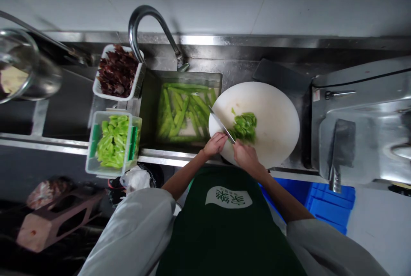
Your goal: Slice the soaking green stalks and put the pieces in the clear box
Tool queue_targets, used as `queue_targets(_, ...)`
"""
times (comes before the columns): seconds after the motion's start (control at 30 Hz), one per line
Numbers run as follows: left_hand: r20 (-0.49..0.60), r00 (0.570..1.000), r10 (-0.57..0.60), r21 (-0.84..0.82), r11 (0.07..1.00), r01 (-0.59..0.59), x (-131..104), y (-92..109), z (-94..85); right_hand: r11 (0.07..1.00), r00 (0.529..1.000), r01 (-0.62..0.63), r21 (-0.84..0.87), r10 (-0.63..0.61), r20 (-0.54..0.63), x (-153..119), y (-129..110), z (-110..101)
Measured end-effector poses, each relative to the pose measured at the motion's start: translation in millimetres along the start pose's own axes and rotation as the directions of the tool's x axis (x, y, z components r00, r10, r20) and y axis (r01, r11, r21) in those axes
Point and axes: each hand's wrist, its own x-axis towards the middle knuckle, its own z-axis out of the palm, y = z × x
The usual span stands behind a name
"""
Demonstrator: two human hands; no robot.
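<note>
Veg slices [245, 127] sit bright grn on wht board [278, 126].

Knife [221, 124] slanted beside heaped green slices [245, 127], probably vegetable.

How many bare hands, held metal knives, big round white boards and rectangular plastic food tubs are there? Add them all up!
Bare hands: 2 (left hand, right hand)
Held silvery metal knife: 1
Big round white board: 1
Food tubs: 2 (white rectangular plastic tub, clear rectangular plastic tub)
Total: 6
</note>
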Motion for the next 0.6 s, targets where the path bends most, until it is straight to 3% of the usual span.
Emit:
queue_targets(0.4,0.041,0.997,-0.064,-0.014,0.998,0.065,-1.4,-0.2,2.3,0.999,1.000,0.010,-0.035,-0.010,-0.003,-14.0,14.1,-0.8)
queue_targets(0.6,0.011,0.999,-0.045,-0.021,0.999,0.045,-2.0,-1.7,2.7,0.999,0.999,0.028,0.017,-0.028,-0.018,4.5,4.3,-3.0)
